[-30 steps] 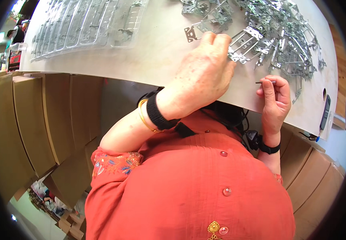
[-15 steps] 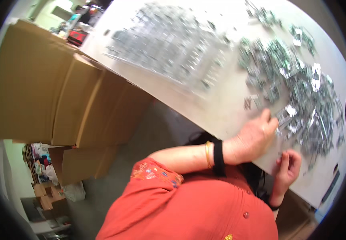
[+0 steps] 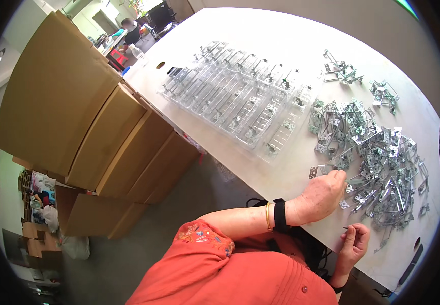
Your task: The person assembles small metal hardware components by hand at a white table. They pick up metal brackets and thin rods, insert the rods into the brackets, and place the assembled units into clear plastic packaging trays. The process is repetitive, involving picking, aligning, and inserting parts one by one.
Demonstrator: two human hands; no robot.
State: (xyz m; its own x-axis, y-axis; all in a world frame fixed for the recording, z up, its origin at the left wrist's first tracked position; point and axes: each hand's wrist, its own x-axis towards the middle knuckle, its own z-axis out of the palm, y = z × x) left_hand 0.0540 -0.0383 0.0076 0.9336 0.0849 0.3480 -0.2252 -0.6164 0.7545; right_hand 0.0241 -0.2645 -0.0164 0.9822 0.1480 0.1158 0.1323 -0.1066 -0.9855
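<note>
My left hand [image 3: 321, 198] bends over the near left edge of a heap of metal brackets [image 3: 382, 173]. Its fingers are drawn together and point down; what lies between the fingertips is hidden. Just beyond them, a flat bracket with holes [image 3: 313, 172] rests apart from the heap. My right hand [image 3: 356, 243] is closed at the table's near edge, thumb pressed to the fingers. A small dark metal piece [image 3: 346, 227] sticks out from that pinch; its exact kind is too small to tell.
Clear plastic trays [image 3: 230, 101] holding metal parts in long compartments stand to the far left on the white table [image 3: 265, 178]. Two smaller bracket clusters, one [image 3: 342, 71] and another [image 3: 384, 95], lie farther back. Cardboard boxes [image 3: 52, 101] flank the table's left side. A person sits far off.
The whole view has shifted, showing more of the table's far side. My left hand's fingers have drawn closer together at the heap's edge. My right hand stays closed near the table edge.
</note>
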